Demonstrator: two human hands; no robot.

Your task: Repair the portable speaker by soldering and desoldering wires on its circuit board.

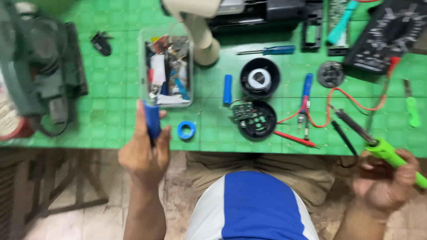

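While our right hand [383, 180] is wrapped around the green-handled soldering iron [393, 158], tip angled up over the near edge of the green surface [111, 120] so the hot end stays off everything, our left hand [144, 153] grips a blue cylinder [152, 119] upright, just in front of the clear parts box [165, 71]. Between them sit the opened black round housing [256, 120] with its little circuit board, a blue tape ring [186, 130] and the red test leads [296, 138], all close enough to reach, we'd guess.
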